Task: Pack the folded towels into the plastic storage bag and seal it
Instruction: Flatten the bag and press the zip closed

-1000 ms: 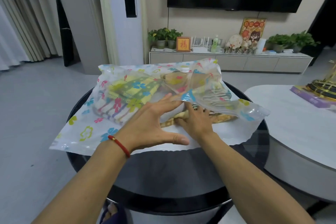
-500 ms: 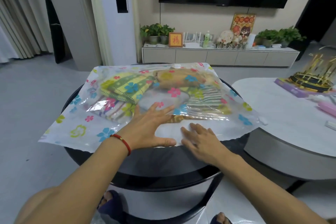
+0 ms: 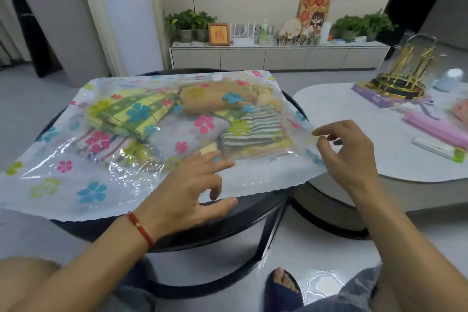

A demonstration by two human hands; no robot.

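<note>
The clear plastic storage bag printed with pink, blue and yellow flowers [image 3: 83, 175] was lying flat across the round black glass-topped table [image 3: 253, 213], its near edge hanging a bit over the table's rim. Folded towels were inside it: a yellow-and-green checked towel [image 3: 131, 116] at about 10 o'clock in the bag, a rolled orange-tan towel [image 3: 215, 99] at 12, a green-and-white striped towel [image 3: 253, 132] at 3, and a pale grey towel [image 3: 182, 134] in the middle.

The left hand [image 3: 187, 190], with a red string bracelet [image 3: 140, 228] on its wrist, had its fingers spread and rested on the bag near 6 o'clock. The right hand [image 3: 352, 154] was over at the bag's 4 o'clock corner, fingers loosely bent, thumb and forefinger close together at the plastic edge. Honestly couldn't tell if it actually had hold of it.
</note>
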